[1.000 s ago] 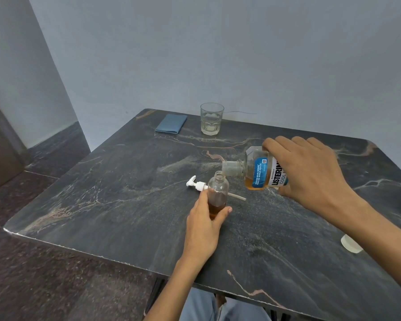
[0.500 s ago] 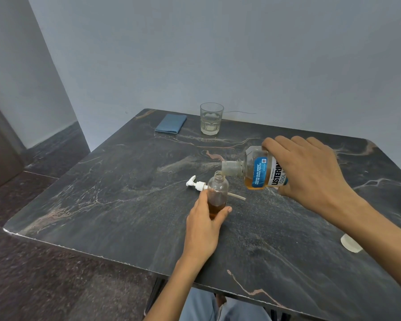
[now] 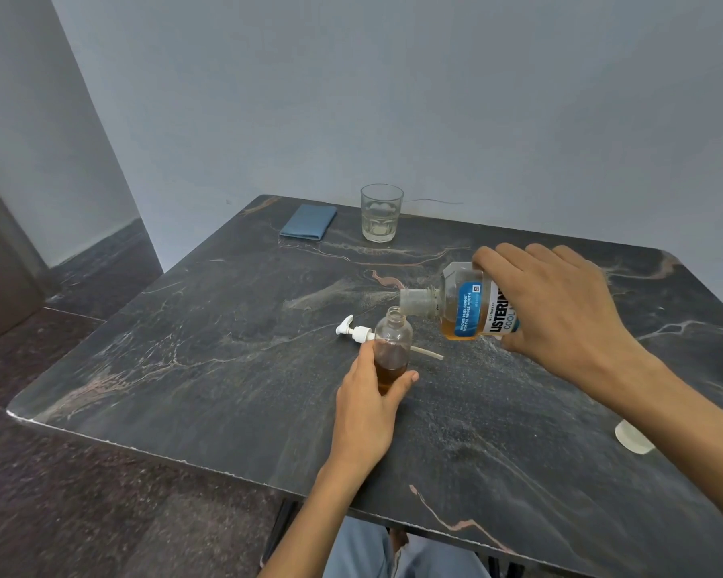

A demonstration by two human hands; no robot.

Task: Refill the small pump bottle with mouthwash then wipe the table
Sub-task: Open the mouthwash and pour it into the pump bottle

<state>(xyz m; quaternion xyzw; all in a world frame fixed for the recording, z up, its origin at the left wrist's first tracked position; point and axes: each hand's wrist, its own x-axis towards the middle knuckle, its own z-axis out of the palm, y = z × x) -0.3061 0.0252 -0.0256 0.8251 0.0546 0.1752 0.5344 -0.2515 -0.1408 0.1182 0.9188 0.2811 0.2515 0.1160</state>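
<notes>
At table (image 3: 184, 369) centre, left hand (image 3: 368, 410) fingers curl round the small bottle (image 3: 391, 348). Right hand (image 3: 560, 310) grips the tipped mouthwash bottle (image 3: 464, 306) at three o'clock; misaligned mouths could spill.

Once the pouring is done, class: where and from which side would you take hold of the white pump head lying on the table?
Probably the collar of the pump head, pinched from above. It lies on its side on the table, nozzle pointing left, dip tube passing behind the small bottle that the left hand holds. The collar is its thickest part; the thin tube would likely bend.
</notes>
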